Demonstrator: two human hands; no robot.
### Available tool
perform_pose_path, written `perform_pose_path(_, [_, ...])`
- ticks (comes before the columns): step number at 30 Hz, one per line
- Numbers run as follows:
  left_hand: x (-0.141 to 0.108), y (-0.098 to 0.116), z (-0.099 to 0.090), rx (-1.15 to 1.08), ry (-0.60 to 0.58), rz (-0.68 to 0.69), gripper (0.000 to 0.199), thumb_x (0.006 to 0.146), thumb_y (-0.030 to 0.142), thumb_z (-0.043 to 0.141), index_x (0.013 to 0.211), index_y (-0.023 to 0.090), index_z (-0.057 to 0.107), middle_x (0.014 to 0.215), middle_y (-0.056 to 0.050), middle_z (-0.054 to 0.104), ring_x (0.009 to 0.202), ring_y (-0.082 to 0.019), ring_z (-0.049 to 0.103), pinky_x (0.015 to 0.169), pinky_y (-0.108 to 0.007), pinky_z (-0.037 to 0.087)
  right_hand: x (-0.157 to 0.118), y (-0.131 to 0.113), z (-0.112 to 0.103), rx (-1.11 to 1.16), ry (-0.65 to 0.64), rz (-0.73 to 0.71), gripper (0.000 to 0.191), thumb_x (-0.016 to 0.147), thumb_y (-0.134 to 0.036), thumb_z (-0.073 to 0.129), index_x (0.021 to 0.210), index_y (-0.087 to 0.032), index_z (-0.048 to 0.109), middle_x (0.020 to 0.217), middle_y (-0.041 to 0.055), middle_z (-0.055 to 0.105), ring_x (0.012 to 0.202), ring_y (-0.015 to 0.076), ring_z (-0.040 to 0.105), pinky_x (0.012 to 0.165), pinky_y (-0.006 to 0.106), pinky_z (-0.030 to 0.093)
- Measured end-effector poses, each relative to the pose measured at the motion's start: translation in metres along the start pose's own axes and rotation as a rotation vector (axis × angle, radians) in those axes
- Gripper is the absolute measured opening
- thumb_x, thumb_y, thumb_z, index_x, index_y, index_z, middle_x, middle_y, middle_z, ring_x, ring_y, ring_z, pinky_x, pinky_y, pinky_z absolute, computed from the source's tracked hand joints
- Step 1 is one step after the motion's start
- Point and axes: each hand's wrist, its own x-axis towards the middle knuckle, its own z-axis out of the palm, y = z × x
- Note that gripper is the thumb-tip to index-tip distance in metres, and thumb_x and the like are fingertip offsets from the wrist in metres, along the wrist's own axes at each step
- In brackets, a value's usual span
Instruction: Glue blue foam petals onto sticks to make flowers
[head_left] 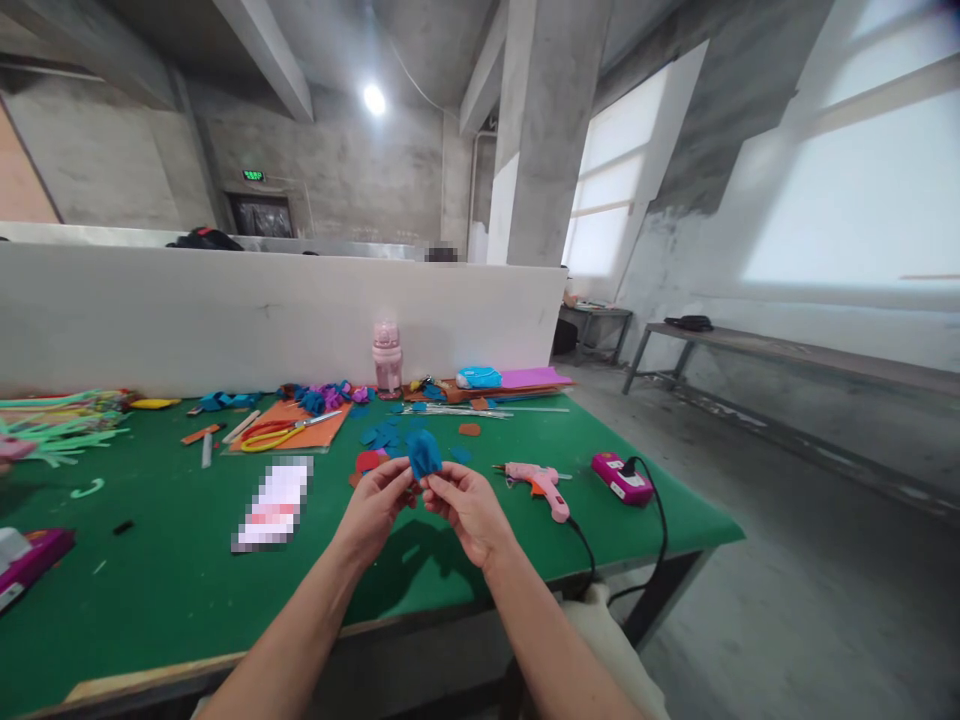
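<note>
Little blue piece (424, 453) pinched in two hands, just above the near part of a green table (180, 590).

Left hand (381, 500) has its lower left side between thumb and fingers, right hand (466, 500) is pinching the bottom edge on the other side – fingertips nearly meeting under it. Behind, a scatter of flat blue cutouts (381, 436) lies on the green top, with a red piece (367, 461) just beside the left hand. Off to the right there's a pink glue gun (538, 480) lying on its side, cord running over the table edge, and a magenta power strip (621, 480) past it.
</note>
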Motion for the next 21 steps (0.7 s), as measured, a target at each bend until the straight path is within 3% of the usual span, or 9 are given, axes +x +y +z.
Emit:
perform_pose_path(8, [-0.0011,0.0048,-0.0027,-0.009,-0.108,-0.020,0.025,0.068,0.027,0.068,0.088,0.012,0.068,0.073,-0.006,0.063,0.063,-0.013,0.055,0.061,-0.026,0.043,0.0001,-0.0004,-0.0020,-0.095,-0.009,0.020,0.022,0.059,-0.028,0.073,0.073,-0.014,0.066,0.068,0.0016,0.064,0.050,0.0045,0.049,0.044,0.015,0.035])
perform_pose_path(21, [-0.0013,0.0081,-0.0025,-0.002,-0.075,-0.067,0.021,0.061,0.019,0.072,0.081,0.012,0.069,0.080,-0.008,0.067,0.067,-0.014,0.058,0.065,-0.026,0.045,0.0003,0.0013,-0.0033,-0.106,-0.001,0.041,0.024,0.058,-0.032,0.073,0.069,-0.014,0.062,0.062,-0.0007,0.062,0.049,0.0047,0.051,0.043,0.015,0.034])
